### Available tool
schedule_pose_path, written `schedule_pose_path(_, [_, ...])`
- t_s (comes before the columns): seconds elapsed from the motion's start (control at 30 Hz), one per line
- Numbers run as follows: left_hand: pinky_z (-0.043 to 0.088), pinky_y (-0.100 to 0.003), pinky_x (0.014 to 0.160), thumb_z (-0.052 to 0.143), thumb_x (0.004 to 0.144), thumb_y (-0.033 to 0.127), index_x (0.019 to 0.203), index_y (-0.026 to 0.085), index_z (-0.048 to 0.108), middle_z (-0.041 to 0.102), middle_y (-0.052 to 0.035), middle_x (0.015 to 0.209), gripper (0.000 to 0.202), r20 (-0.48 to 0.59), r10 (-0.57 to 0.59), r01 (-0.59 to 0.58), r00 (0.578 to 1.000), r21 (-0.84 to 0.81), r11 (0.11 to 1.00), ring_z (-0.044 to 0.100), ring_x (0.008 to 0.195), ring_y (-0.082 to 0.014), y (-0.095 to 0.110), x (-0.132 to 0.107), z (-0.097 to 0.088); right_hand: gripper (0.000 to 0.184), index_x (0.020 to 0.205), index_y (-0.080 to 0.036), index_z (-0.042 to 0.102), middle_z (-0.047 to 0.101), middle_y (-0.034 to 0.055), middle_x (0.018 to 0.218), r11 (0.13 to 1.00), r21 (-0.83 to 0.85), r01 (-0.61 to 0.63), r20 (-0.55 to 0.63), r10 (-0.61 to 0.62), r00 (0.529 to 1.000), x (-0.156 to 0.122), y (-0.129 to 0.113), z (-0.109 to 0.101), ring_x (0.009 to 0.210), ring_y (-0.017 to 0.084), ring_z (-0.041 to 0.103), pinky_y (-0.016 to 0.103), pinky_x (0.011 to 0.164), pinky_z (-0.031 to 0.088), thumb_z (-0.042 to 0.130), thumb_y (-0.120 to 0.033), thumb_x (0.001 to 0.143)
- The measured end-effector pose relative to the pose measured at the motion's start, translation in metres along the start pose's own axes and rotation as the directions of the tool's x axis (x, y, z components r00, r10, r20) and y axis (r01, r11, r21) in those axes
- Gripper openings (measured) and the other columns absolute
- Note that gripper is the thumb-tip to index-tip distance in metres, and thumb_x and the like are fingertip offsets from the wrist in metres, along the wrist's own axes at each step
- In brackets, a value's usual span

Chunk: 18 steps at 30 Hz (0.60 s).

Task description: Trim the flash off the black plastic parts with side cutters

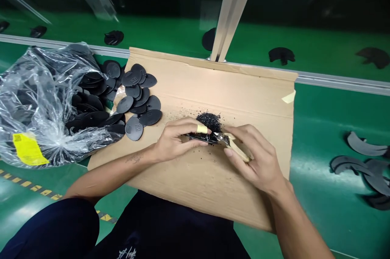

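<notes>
Between the fingers and thumb of my left hand (179,137) is a black plastic part (195,137), held nearly edge-on, with yellow tape round one finger. My right hand (257,155) is closed on side cutters (236,147) with pale yellow handles. Their metal jaws meet the right end of the part; whether they are pressed together I cannot tell. Just behind both hands lies a heap of small black trimmings (209,120) on the cardboard sheet (189,183). To the left, several black oval discs (151,117) overlap on the cardboard.
A clear plastic bag (36,88) with a yellow label spills more black discs at the left. Curved black pieces (365,169) lie on the green surface at right. A metal post (233,11) rises behind the cardboard, with a conveyor-like green strip (170,35) beyond.
</notes>
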State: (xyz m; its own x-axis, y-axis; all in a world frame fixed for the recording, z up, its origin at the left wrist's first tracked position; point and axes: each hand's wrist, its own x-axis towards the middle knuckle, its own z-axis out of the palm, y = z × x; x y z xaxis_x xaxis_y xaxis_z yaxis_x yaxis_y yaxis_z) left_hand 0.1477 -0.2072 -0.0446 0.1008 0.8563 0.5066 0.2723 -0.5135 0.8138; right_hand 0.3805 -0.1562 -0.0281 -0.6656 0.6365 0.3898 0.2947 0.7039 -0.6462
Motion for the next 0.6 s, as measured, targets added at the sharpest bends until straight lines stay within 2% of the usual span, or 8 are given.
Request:
schedule_pose_path(0.17, [0.059, -0.026, 0.079, 0.079, 0.083, 0.019, 0.105, 0.012, 0.073, 0.075, -0.011, 0.094, 0.024, 0.033, 0.02, -0.02, 0.999, -0.01, 1.0, 0.071, 0.088, -0.0151, -0.0024, -0.0015, 0.0002, 0.046, 0.135, -0.021, 0.056, 0.068, 0.0138, 0.107, 0.991, -0.116, 0.065, 0.004, -0.065, 0.998, -0.0027, 0.0036, 0.0033, 0.09, 0.026, 0.066, 0.041, 0.075, 0.057, 0.067, -0.029, 0.092])
schedule_pose_path(0.47, [0.06, -0.026, 0.075, 0.078, 0.084, 0.022, 0.104, 0.012, 0.073, 0.075, -0.0107, 0.091, 0.022, 0.065, 0.022, -0.023, 0.998, 0.009, 1.0, 0.071, 0.083, -0.015, -0.0034, -0.0018, 0.0004, 0.041, 0.131, -0.02, 0.058, 0.072, 0.0116, 0.104, 0.962, -0.249, 0.114, 0.009, -0.116, 0.993, -0.0039, 0.003, -0.0004, 0.082, 0.023, 0.066, 0.036, 0.069, 0.056, 0.07, -0.027, 0.092])
schedule_pose_path(0.6, [0.059, -0.026, 0.074, 0.077, 0.085, 0.021, 0.104, 0.012, 0.073, 0.075, -0.0108, 0.091, 0.021, 0.108, 0.013, -0.012, 0.994, -0.014, 1.0, 0.071, 0.083, -0.0151, -0.0035, -0.0023, -0.0003, 0.033, 0.122, -0.018, 0.062, 0.074, 0.0094, 0.101, 0.944, -0.301, 0.133, 0.037, -0.128, 0.991, -0.0031, -0.0007, -0.0037, 0.077, 0.02, 0.066, 0.034, 0.067, 0.055, 0.071, -0.026, 0.092])
